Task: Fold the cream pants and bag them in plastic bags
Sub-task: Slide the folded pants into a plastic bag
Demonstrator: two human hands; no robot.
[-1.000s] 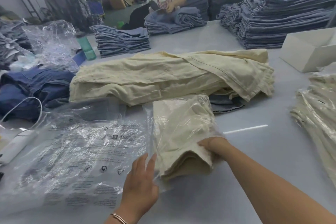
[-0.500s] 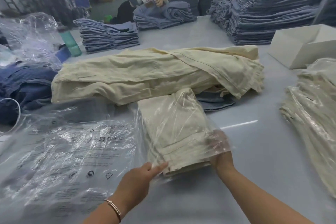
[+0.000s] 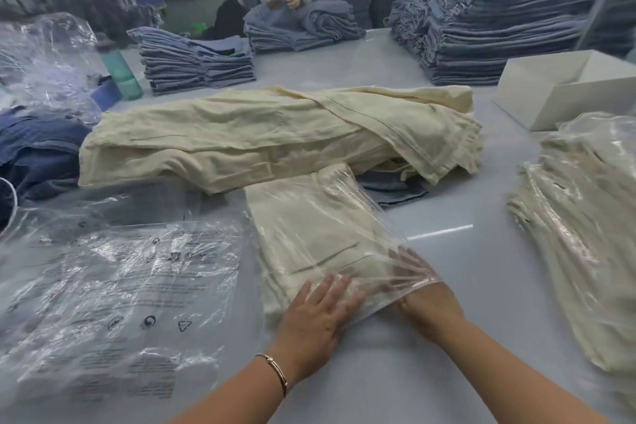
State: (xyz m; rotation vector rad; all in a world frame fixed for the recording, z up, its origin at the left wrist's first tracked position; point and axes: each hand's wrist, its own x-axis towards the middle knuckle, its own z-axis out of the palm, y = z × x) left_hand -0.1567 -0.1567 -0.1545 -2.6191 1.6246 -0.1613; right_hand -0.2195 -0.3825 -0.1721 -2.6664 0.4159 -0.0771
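A folded pair of cream pants point(image 3: 309, 234) lies in front of me inside a clear plastic bag point(image 3: 358, 203) whose mouth faces me. My left hand point(image 3: 316, 313) lies flat with straight fingers on the near end of the pants, fingertips under the film. My right hand point(image 3: 418, 282) is pushed into the bag's mouth at the right corner, fingers spread under the stretched plastic. Behind them a pile of unfolded cream pants point(image 3: 275, 134) stretches across the table. A stack of empty printed bags point(image 3: 113, 293) lies to the left.
Bagged cream pants point(image 3: 578, 217) are piled at the right, with a white box point(image 3: 564, 89) behind them. Stacks of blue jeans point(image 3: 196, 62) stand at the back, dark jeans point(image 3: 38, 151) and a green bottle point(image 3: 120, 69) at the left. A person works at the far side.
The bag has been drawn further over the pants. My left hand went from pinching the bag's edge to lying flat on the pants, and my right hand slid deeper into the bag's mouth.
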